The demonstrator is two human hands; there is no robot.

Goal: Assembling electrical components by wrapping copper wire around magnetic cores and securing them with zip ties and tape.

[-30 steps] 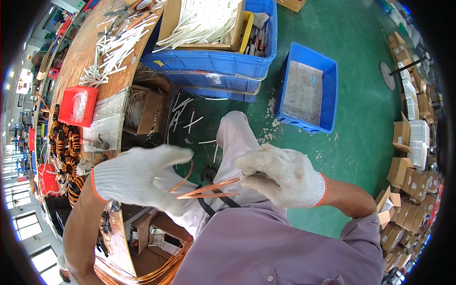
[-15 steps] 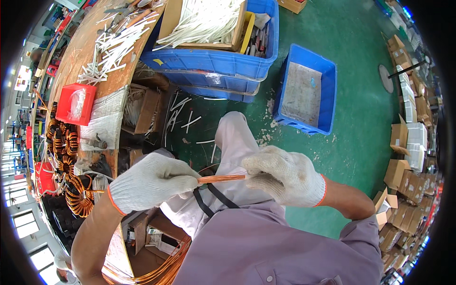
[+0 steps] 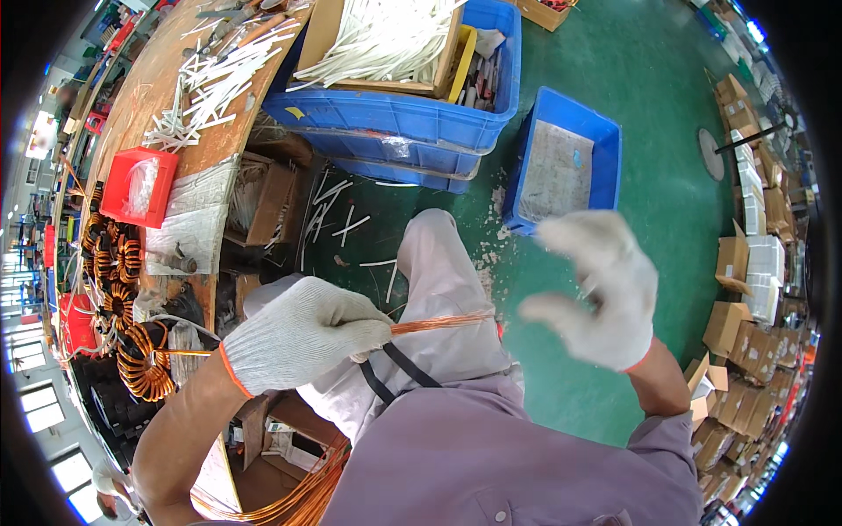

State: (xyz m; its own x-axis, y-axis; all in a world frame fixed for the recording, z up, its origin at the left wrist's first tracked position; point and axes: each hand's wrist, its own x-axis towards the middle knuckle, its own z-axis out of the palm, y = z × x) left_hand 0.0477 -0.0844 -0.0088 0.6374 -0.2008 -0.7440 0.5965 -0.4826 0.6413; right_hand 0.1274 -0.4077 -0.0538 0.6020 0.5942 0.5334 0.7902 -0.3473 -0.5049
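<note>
Now, left hand: my gloved left hand [image 3: 303, 333] is closed in a fist around a bundle of copper wire [image 3: 438, 323], low and left of centre above my lap.
Copper wire: the strands stick out of my fist to the right, roughly level, over my pale trouser leg [image 3: 443, 280]; their free end stops short of my right hand.
Right hand: my gloved right hand [image 3: 601, 294] is lifted to the right of the wire end, fingers spread and curled, blurred, holding nothing and clear of the wire.
Wound coil: a copper ring coil [image 3: 145, 359] sits at the left edge of the worktop [image 3: 149, 79], just beside my left wrist, with more coils [image 3: 110, 263] stacked behind it.
Loose wire: a hank of copper wire [image 3: 298, 500] curves below my left forearm.
Worktop: white sleeve tubes [image 3: 210, 79] lie scattered on it, and a red tray [image 3: 136, 186] stands near its edge.
Floor: a blue crate [image 3: 412, 105] holding a box of white tubes [image 3: 386, 35] stands on the green floor [image 3: 649, 114], with a second, shallower blue crate [image 3: 566, 162] just to its right; a few white tubes [image 3: 342, 219] lie loose between crate and my knee.
Far right: cardboard boxes [image 3: 745, 263] line the floor edge.
</note>
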